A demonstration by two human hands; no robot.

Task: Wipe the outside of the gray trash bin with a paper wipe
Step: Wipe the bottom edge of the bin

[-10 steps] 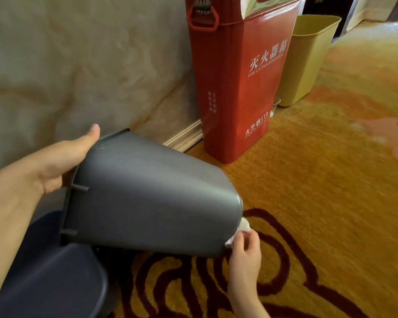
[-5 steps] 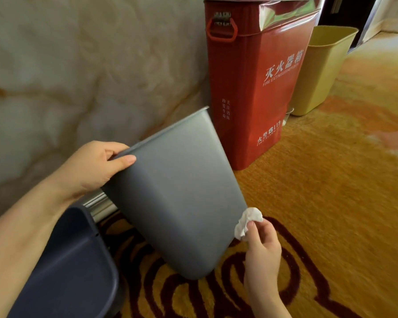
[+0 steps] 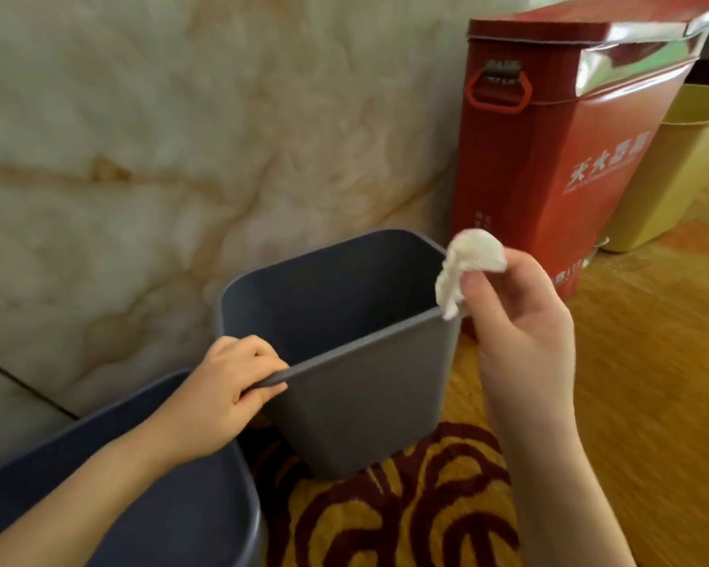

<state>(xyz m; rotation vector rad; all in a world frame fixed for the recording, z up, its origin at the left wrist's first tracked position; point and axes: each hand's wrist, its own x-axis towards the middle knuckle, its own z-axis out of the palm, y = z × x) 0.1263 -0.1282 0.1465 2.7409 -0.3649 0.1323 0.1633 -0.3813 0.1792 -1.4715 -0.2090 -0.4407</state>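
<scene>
Gray trash bin (image 3: 365, 403) stands upright on the carpet (image 3: 651, 362), mouth up, just beside the marble wall (image 3: 181, 137). I count three bins: this gray one, a dark blue bin (image 3: 181, 525) at lower left, a yellow bin (image 3: 672, 178) far right. One red extinguisher box (image 3: 549, 178) sits between the gray and yellow bins. One paper wipe (image 3: 467, 263), two hands.

Left hand (image 3: 230, 386) is clamped on the gray bin's near rim, fingers inside, thumb outside. Right hand (image 3: 520, 321) pinches the wipe in its fingertips, up near the bin's right corner; I can't tell if the wipe touches the rim.

Half a second back the bin was tilted and the wipe sat low against its base; now it's righted and the wipe is raised.

Bin is smooth matte plastic, tapered with rounded corners. Wipe is white, crumpled. Carpet is orange pile with dark red swirls. Box is glossy metal with a handle.
</scene>
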